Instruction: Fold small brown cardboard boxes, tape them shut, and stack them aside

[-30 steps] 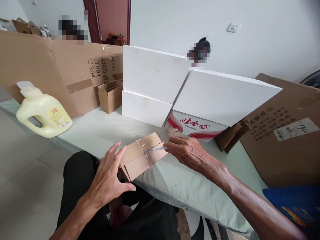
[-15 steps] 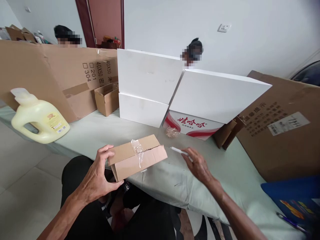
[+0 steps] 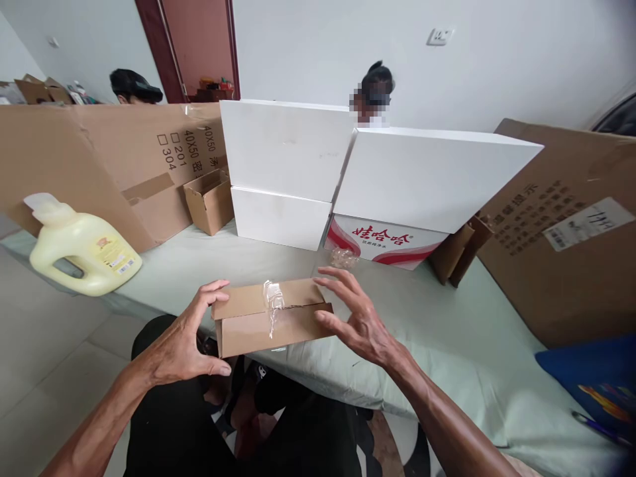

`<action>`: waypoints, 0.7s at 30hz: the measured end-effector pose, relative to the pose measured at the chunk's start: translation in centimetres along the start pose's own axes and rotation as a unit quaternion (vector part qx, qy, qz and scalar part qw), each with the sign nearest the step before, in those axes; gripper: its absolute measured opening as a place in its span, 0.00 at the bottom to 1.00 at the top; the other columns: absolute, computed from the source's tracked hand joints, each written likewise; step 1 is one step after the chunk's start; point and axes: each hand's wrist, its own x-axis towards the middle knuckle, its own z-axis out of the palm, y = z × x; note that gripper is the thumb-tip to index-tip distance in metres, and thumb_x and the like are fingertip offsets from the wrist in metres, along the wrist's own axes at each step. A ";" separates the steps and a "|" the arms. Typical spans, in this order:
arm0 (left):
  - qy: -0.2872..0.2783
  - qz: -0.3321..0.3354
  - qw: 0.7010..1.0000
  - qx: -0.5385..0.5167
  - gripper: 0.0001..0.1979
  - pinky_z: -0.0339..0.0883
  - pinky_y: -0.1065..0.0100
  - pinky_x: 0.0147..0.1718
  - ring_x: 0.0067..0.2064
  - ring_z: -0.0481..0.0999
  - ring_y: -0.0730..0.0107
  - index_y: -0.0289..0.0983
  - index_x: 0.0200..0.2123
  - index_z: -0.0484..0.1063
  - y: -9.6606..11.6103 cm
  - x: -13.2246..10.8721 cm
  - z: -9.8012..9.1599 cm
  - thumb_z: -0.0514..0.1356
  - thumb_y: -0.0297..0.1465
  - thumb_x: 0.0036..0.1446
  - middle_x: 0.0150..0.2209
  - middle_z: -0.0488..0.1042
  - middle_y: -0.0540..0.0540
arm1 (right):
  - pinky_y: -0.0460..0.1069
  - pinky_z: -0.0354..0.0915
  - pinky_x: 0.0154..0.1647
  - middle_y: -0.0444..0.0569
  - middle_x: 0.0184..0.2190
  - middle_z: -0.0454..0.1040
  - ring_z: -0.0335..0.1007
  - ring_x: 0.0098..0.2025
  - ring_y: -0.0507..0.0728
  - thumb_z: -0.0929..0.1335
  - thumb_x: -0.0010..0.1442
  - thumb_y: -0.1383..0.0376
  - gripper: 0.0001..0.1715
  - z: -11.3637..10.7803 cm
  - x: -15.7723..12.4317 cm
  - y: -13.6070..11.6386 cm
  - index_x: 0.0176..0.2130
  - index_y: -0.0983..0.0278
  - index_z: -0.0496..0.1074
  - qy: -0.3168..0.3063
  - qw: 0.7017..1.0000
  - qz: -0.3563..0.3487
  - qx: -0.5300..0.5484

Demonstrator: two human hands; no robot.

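Note:
A small brown cardboard box [image 3: 248,332] lies level before me at the front edge of the cloth-covered table [image 3: 407,358]. Clear tape [image 3: 273,296] crosses its middle, over the seam between the flaps. My left hand [image 3: 191,338] grips the box's left end, fingers on top and thumb low at the front. At the right end, my right hand [image 3: 355,318] has its thumb against the front side and its fingers along the upper edge. No tool shows in the right hand; its palm is hidden.
Crumpled clear tape [image 3: 344,258] lies behind the box. White boxes [image 3: 283,152] and a red-and-white carton [image 3: 382,242] line the back. A yellow detergent bottle [image 3: 87,248] stands left, a small open carton [image 3: 211,202] behind. A blue bag [image 3: 586,371] lies right. Two people sit beyond.
My right hand has moved left onto the box's right end; the slim white tool it held is out of sight. The box has turned from a slant to nearly level.

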 end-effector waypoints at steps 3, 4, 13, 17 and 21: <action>-0.041 0.007 0.999 -0.008 0.44 0.71 0.43 0.71 0.78 0.66 0.36 0.48 0.74 0.63 0.2 0.4 -1.1 0.75 0.48 0.60 0.78 0.63 0.32 | 0.70 0.71 0.68 0.60 0.70 0.70 0.69 0.69 0.70 0.70 0.75 0.40 0.35 1.1 2.3 -1.4 0.70 0.55 0.71 -0.091 0.995 -0.026 -0.012; -0.044 0.001 0.999 -0.004 0.40 0.73 0.47 0.69 0.76 0.69 0.40 0.49 0.74 0.64 0.3 0.6 -1.4 0.72 0.48 0.64 0.76 0.67 0.34 | 0.70 0.71 0.68 0.60 0.69 0.71 0.70 0.67 0.70 0.70 0.75 0.39 0.38 1.6 2.7 -1.4 0.71 0.56 0.70 -0.111 0.993 -0.031 -0.014; 0.027 0.045 0.996 0.072 0.22 0.81 0.59 0.59 0.60 0.85 0.52 0.44 0.66 0.77 1.2 2.0 -1.6 0.61 0.41 0.74 0.62 0.82 0.39 | 0.69 0.69 0.70 0.61 0.70 0.69 0.67 0.70 0.70 0.69 0.73 0.35 0.45 3.1 2.1 -1.0 0.75 0.55 0.64 -0.093 0.995 -0.023 0.031; 0.107 0.077 0.987 0.093 0.17 0.82 0.62 0.50 0.50 0.88 0.55 0.42 0.52 0.84 0.8 2.2 -0.9 0.55 0.39 0.76 0.48 0.88 0.40 | 0.67 0.71 0.69 0.60 0.68 0.70 0.68 0.69 0.70 0.71 0.73 0.38 0.43 2.9 1.8 -1.2 0.75 0.55 0.64 -0.061 0.997 -0.028 0.046; 0.134 0.078 0.985 0.073 0.17 0.81 0.65 0.42 0.44 0.88 0.57 0.41 0.44 0.84 1.2 2.5 -0.5 0.54 0.38 0.76 0.40 0.87 0.42 | 0.66 0.72 0.66 0.60 0.65 0.74 0.72 0.66 0.69 0.73 0.72 0.40 0.42 3.1 2.0 -1.2 0.73 0.55 0.66 -0.035 0.998 -0.029 0.053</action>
